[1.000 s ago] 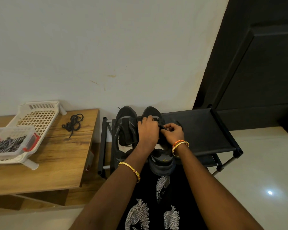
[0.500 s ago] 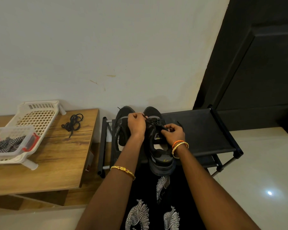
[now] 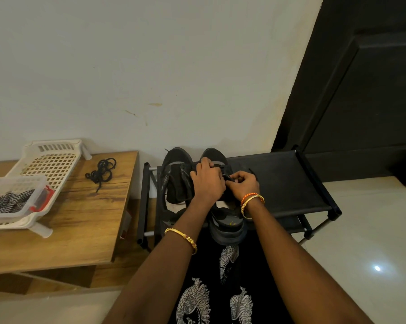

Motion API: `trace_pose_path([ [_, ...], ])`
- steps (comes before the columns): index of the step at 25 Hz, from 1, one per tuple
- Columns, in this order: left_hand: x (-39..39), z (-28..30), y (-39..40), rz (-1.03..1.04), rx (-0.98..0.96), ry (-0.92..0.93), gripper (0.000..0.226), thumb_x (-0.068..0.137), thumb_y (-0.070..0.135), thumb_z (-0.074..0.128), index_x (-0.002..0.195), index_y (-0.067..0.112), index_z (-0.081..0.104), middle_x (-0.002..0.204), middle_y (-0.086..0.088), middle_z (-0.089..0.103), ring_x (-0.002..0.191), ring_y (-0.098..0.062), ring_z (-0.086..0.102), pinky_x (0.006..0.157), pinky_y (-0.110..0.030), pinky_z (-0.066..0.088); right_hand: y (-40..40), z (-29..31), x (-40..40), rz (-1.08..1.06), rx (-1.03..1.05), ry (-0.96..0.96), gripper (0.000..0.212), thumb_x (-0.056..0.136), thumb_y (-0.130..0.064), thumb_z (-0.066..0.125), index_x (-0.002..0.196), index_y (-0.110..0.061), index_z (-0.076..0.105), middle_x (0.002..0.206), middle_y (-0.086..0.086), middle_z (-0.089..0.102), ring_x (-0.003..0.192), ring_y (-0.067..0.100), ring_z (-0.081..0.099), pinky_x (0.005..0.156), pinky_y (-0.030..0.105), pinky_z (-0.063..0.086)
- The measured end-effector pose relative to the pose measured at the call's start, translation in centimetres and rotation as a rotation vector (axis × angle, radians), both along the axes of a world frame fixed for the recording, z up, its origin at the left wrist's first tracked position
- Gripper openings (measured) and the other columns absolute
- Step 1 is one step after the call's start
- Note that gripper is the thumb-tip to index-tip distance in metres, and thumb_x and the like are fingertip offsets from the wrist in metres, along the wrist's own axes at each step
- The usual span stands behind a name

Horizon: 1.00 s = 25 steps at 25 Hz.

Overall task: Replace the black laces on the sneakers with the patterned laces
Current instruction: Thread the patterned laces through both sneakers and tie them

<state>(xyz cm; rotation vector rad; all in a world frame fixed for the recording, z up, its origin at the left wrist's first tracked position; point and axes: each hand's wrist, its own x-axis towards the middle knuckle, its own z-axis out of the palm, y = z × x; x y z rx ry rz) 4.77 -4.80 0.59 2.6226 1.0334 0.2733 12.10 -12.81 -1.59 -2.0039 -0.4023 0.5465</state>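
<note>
Here my left hand (image 3: pixel 206 183) lies over the laced part of the right sneaker (image 3: pixel 225 220), fingers curled down onto the far end of the lacing and gripping there. My right hand (image 3: pixel 245 184) sits just beside it, touching it, thumb and fingers pinching the black lace (image 3: pixel 227 177) where it crosses the shoe; the lace is too dark against the shoe to follow further. Both sneakers stand on the near-left part of the black rack (image 3: pixel 279 183), toes toward the wall. The left sneaker (image 3: pixel 176 174) is just left of my hand, its tongue flopped open.

To the left, well apart, is a wooden table (image 3: pixel 80 220). A loose black lace (image 3: pixel 101 171) lies coiled on its far side. A white basket (image 3: pixel 55 160) sits at the table's left, and a clear box (image 3: pixel 17 197) with red clips rests in its near end, holding the patterned laces (image 3: pixel 10 199), black and white.

Gold bangles ring both my wrists. A dark door (image 3: pixel 361 90) stands far right.
</note>
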Motion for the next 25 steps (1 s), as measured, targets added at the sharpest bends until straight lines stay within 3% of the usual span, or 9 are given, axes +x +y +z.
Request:
trace_pose_path([
  [4, -0.8, 0.8, 0.0, 0.066, -0.186, -0.187, 0.01, 0.089, 0.02, 0.059, 0.079, 0.018, 0.061, 0.156, 0.0, 0.007, 0.136, -0.027, 0.018, 0.101, -0.047, 0.025, -0.2, 0.2, 0.1, -0.009, -0.004, 0.003, 0.014, 0.077, -0.013, 0.07, 0.071, -0.022, 0.062, 0.06, -0.004, 0.057, 0.059, 0.009, 0.053, 0.062, 0.024, 0.047],
  [7, -1.1, 2.3, 0.9, 0.161, -0.424, -0.454, 0.012, 0.091, 0.017, 0.061, 0.079, 0.019, 0.058, 0.159, 0.003, -0.002, 0.141, -0.025, 0.014, 0.108, -0.046, 0.024, -0.3, 0.3, 0.2, -0.007, 0.011, 0.021, 0.016, 0.078, -0.012, 0.07, 0.068, -0.022, 0.062, 0.062, -0.002, 0.058, 0.062, 0.01, 0.055, 0.068, 0.028, 0.051],
  [10, -1.3, 4.2, 1.6, 0.279, -0.832, -0.963, 0.01, 0.096, 0.008, 0.051, 0.087, 0.011, 0.053, 0.149, -0.006, 0.032, 0.123, -0.011, 0.044, 0.101, -0.027, 0.035, -0.2, 0.5, 0.0, -0.007, -0.004, 0.025, 0.016, 0.077, -0.012, 0.069, 0.067, -0.023, 0.062, 0.063, -0.003, 0.059, 0.067, 0.013, 0.058, 0.073, 0.031, 0.054],
  [12, -1.5, 4.6, 1.7, 0.299, -1.002, -1.116, 0.012, 0.1, 0.006, 0.04, 0.09, 0.01, 0.046, 0.109, -0.007, 0.059, 0.088, -0.011, 0.062, 0.082, -0.019, 0.046, 0.0, 0.5, -0.1, 0.003, -0.03, 0.016, 0.016, 0.077, -0.013, 0.069, 0.067, -0.023, 0.062, 0.062, -0.004, 0.059, 0.069, 0.015, 0.059, 0.077, 0.036, 0.056],
  [14, -1.4, 4.2, 1.3, 0.234, -0.809, -0.852, 0.004, 0.099, 0.012, 0.042, 0.095, 0.012, 0.043, 0.08, 0.0, 0.053, 0.065, -0.01, 0.054, 0.063, -0.02, 0.046, 0.2, 0.8, -0.2, 0.021, -0.07, -0.005, 0.016, 0.077, -0.015, 0.07, 0.066, -0.024, 0.061, 0.065, -0.006, 0.059, 0.075, 0.018, 0.062, 0.079, 0.039, 0.056],
  [15, -1.4, 3.4, 1.2, 0.167, -0.634, -0.651, 0.003, 0.097, 0.014, 0.048, 0.096, 0.014, 0.045, 0.077, 0.002, 0.051, 0.064, -0.011, 0.051, 0.064, -0.025, 0.045, 0.3, 0.9, -0.3, 0.038, -0.101, -0.029, 0.016, 0.076, -0.017, 0.07, 0.066, -0.024, 0.06, 0.066, -0.006, 0.058, 0.078, 0.02, 0.063, 0.077, 0.039, 0.055],
  [17, -1.3, 1.7, 1.1, 0.006, -0.325, -0.278, 0.008, 0.09, 0.017, 0.056, 0.098, 0.015, 0.055, 0.088, -0.002, 0.055, 0.081, -0.019, 0.055, 0.077, -0.037, 0.049, 0.4, 1.3, -0.5, 0.079, -0.186, -0.121, 0.016, 0.076, -0.021, 0.069, 0.065, -0.026, 0.058, 0.069, -0.008, 0.058, 0.08, 0.02, 0.062, 0.071, 0.033, 0.052],
  [19, -1.1, 0.5, 0.7, -0.051, -0.152, -0.06, 0.018, 0.089, 0.022, 0.058, 0.105, 0.015, 0.062, 0.111, -0.01, 0.052, 0.106, -0.026, 0.05, 0.088, -0.043, 0.046, 0.3, 1.5, -0.9, 0.103, -0.257, -0.218, 0.014, 0.077, -0.025, 0.068, 0.068, -0.026, 0.058, 0.072, -0.007, 0.06, 0.079, 0.019, 0.061, 0.066, 0.028, 0.047],
  [25, -0.9, -0.2, 0.2, 0.016, 0.043, -0.046, 0.025, 0.095, 0.03, 0.053, 0.109, 0.014, 0.066, 0.127, -0.008, 0.043, 0.121, -0.025, 0.039, 0.095, -0.041, 0.035, -0.2, 1.7, -1.0, 0.114, -0.293, -0.322, 0.003, 0.081, -0.025, 0.067, 0.081, -0.024, 0.064, 0.084, -0.002, 0.066, 0.08, 0.019, 0.059, 0.066, 0.027, 0.045],
])
